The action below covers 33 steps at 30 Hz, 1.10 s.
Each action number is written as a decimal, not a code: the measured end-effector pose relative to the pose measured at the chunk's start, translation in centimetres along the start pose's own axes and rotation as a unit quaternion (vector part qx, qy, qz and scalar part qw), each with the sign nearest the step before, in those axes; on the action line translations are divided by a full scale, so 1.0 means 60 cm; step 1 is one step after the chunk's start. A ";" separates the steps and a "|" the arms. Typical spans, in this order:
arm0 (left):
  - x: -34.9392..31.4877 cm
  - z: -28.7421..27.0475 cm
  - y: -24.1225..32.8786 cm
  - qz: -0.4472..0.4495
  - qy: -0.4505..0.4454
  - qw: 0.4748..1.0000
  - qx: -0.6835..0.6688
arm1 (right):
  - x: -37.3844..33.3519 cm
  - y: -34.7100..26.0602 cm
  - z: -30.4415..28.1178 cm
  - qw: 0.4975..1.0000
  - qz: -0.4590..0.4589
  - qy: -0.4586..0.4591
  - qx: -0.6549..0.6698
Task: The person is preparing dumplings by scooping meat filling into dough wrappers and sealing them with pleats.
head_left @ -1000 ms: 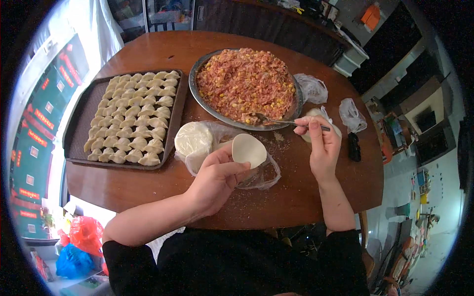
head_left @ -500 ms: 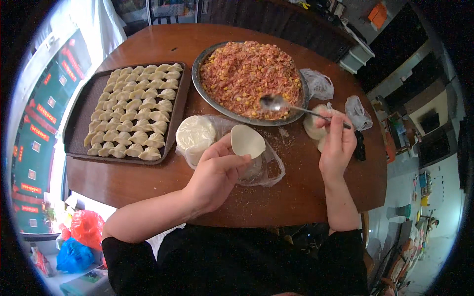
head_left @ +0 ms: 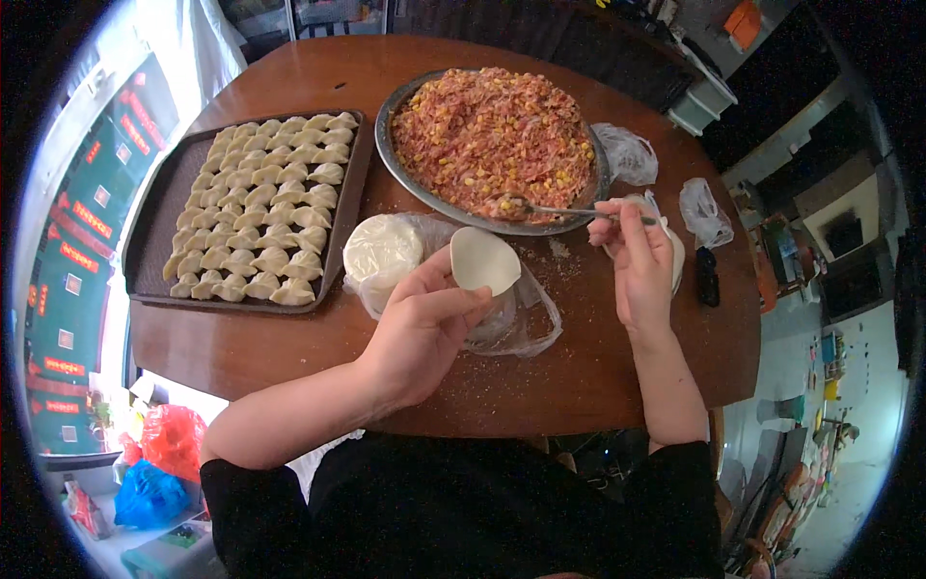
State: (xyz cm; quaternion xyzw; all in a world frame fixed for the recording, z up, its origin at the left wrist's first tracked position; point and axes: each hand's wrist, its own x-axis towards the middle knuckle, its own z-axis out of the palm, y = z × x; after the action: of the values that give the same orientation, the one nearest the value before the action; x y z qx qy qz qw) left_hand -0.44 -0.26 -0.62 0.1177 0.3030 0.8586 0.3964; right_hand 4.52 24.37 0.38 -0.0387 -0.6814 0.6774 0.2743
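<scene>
My left hand (head_left: 422, 323) pinches a round dumpling wrapper (head_left: 485, 261) by its lower edge, thumb on top, above the table. In my right hand (head_left: 637, 265) is a spoon (head_left: 569, 211), gripped by its handle. The spoon's bowl is down in the near edge of the pinkish meat filling (head_left: 487, 145), which is dotted with yellow corn and heaped in a wide metal basin (head_left: 386, 154). Beside my left hand stands a stack of wrappers (head_left: 383, 253) in a clear plastic bag (head_left: 531, 323).
At left, a dark baking tray (head_left: 154, 241) carries rows of folded dumplings (head_left: 256, 207). Crumpled clear bags (head_left: 707, 212) and a black object (head_left: 708, 280) lie at right. A pale bundle, partly hidden, sits behind my right hand. Flour specks the wooden table (head_left: 318, 352).
My right hand has tilted and shifted slightly left, lowering the spoon's bowl from above the basin's near side into the filling. My left hand still holds the wrapper in nearly the same place.
</scene>
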 end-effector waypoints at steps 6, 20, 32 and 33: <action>0.001 -0.006 -0.003 -0.001 -0.007 1.000 -0.005 | -0.005 -0.009 -0.011 0.997 -0.011 0.048 0.057; 0.005 -0.006 -0.003 0.002 -0.007 1.000 -0.002 | -0.003 0.000 -0.008 0.986 -0.132 -0.037 -0.094; 0.006 -0.005 0.001 0.003 -0.011 1.000 0.012 | -0.014 -0.004 0.004 0.994 -0.081 0.070 -0.026; 0.006 -0.003 0.001 0.003 -0.014 1.000 0.000 | -0.023 -0.011 0.008 0.988 -0.120 0.069 -0.062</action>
State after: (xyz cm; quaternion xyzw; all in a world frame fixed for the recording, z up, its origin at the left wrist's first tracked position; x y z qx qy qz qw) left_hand -0.80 -0.13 -0.73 0.1306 0.2975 0.8579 0.3979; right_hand 5.68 23.29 0.57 -0.0201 -0.7012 0.5919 0.3969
